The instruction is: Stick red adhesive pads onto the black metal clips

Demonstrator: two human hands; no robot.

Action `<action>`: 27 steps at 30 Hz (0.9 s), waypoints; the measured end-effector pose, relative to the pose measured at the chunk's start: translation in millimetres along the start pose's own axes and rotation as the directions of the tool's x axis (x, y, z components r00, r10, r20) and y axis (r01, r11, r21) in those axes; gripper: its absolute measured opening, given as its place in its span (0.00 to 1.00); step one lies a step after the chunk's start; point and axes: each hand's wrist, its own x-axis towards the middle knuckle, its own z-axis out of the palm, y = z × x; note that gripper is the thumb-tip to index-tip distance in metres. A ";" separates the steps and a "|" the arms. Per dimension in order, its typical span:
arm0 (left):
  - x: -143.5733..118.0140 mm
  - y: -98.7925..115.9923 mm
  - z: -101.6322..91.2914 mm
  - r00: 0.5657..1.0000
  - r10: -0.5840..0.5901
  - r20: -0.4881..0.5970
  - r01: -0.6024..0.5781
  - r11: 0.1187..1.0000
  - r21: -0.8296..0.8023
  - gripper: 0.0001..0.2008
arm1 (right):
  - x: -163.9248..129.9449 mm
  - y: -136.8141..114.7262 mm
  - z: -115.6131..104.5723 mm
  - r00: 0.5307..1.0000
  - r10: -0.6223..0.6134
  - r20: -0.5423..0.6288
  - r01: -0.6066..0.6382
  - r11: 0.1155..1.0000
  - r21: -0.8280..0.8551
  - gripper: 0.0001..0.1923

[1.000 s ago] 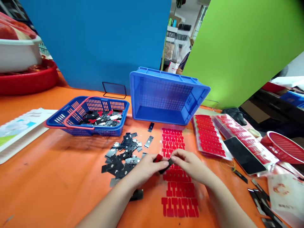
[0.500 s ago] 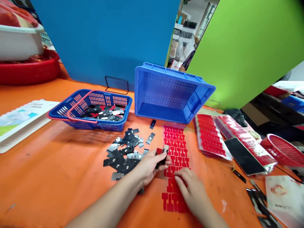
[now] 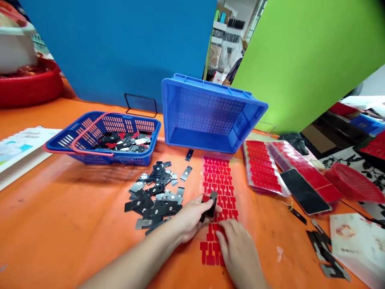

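My left hand (image 3: 197,216) is closed on a small stack of black metal plates (image 3: 213,206), held above the orange table; a patch of red shows on one plate. My right hand (image 3: 239,249) is just to its right, thumb and fingers drawn together at a red T-shaped sticker (image 3: 215,227) on the sticker sheet (image 3: 218,178). Whether that sticker has lifted off the sheet I cannot tell. The sheet lies flat, with rows of red T shapes running away from me. Left of my left hand lies a loose pile of black and silvery metal plates (image 3: 158,192).
A blue basket (image 3: 99,154) with a pink handle holds more plates, some with red pieces. Behind the sheet a blue crate (image 3: 210,116) rests on its side. Packs of red stickers (image 3: 261,166), a phone (image 3: 305,190) and dark flat strips (image 3: 326,251) lie right.
The view has shifted slightly, moving the scene left. My left hand keeps the plates, now tilted more upright and lower over the sheet. My right hand's fingertips have come closer to my left hand.
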 end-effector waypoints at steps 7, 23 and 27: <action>1.9 -2.4 2.2 0.998 0.004 -0.067 0.001 0.998 0.070 0.13 | 3.2 -1.3 9.7 0.995 -0.032 -0.098 0.029 0.999 -0.030 0.07; 5.2 -7.9 3.7 0.997 0.047 -0.057 -0.041 0.994 0.098 0.12 | 7.4 -1.4 7.3 0.995 0.019 -0.096 -0.006 0.990 0.142 0.06; 7.5 -10.3 3.3 0.995 0.058 -0.079 -0.052 0.996 0.073 0.13 | -3.6 5.2 4.7 0.913 -0.130 -0.388 0.211 0.962 0.174 0.07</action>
